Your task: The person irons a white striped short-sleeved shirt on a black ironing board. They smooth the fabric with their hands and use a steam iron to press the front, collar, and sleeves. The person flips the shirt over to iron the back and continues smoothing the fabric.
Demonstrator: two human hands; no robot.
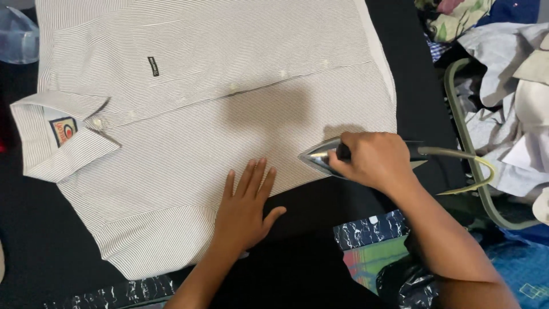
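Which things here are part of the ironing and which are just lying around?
In use: iron, held in the right hand; striped shirt, pressed flat by the left hand; black surface.
Lying about: clothes pile; plastic bag.

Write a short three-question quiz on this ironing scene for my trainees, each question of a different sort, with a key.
1. True or false: the left hand lies flat on the striped shirt.
2. What does the right hand grip? A) scissors B) iron C) brush
3. Fill in: the shirt's collar points to the picture's ____ side.

Key
1. True: palm down, fingers spread.
2. B: the iron, tip on the shirt's edge.
3. Left.
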